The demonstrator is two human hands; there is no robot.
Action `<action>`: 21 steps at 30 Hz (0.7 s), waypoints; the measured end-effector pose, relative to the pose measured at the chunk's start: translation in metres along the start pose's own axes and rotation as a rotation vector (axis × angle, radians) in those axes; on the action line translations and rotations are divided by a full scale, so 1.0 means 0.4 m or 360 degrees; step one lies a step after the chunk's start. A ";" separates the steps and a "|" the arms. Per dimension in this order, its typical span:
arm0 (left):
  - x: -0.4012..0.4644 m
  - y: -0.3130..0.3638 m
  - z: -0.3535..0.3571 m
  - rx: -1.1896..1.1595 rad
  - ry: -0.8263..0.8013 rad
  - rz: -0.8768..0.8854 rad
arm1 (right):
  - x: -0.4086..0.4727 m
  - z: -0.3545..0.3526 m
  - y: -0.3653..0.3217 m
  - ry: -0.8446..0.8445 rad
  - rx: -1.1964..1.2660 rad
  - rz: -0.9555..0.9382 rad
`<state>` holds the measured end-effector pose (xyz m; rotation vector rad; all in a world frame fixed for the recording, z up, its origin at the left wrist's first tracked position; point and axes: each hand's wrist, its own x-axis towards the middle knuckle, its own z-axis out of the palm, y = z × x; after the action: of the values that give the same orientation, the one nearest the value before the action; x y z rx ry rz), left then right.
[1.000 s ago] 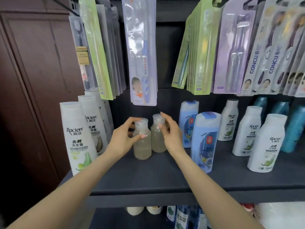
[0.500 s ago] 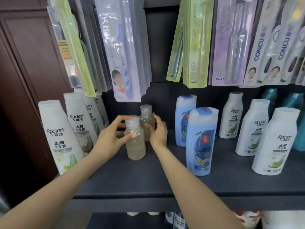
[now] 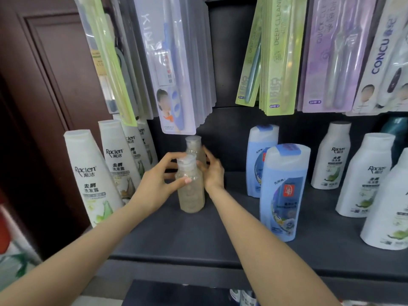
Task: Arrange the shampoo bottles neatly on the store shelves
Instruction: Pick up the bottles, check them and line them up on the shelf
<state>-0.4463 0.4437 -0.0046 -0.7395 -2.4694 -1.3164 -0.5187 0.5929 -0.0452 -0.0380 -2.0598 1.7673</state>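
Rear bottle (image 3: 194, 146) now behind front bottle (image 3: 191, 191)

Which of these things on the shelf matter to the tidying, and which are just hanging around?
Part of the job: front clear bottle, rear clear bottle, left hand, right hand, blue bottles, white bottles, shelf.

Bystanders: hanging toothbrush packs, wooden door.

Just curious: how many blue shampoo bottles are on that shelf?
2. One blue bottle stands near the shelf's front, right of the hands; the other is behind it, partly covered. More may be hidden.
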 end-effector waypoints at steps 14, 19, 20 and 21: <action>-0.026 0.033 0.008 0.0023 0.0049 -0.0035 | -0.126 -0.080 -0.109 0.0243 -0.0061 -0.0206; -0.064 0.071 -0.023 0.0330 0.0339 0.0104 | -0.203 -0.088 -0.164 0.0232 -0.0190 -0.0474; -0.081 0.080 -0.038 0.0393 0.0372 0.0159 | -0.217 -0.087 -0.178 0.0194 -0.0210 -0.0505; -0.100 0.088 -0.055 0.0445 0.0392 0.0204 | -0.232 -0.083 -0.192 0.0150 -0.0226 -0.0529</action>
<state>-0.3941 0.4290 0.0151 -0.6142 -2.3006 -0.9295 -0.4042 0.5825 0.0035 0.1669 -1.9865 1.3932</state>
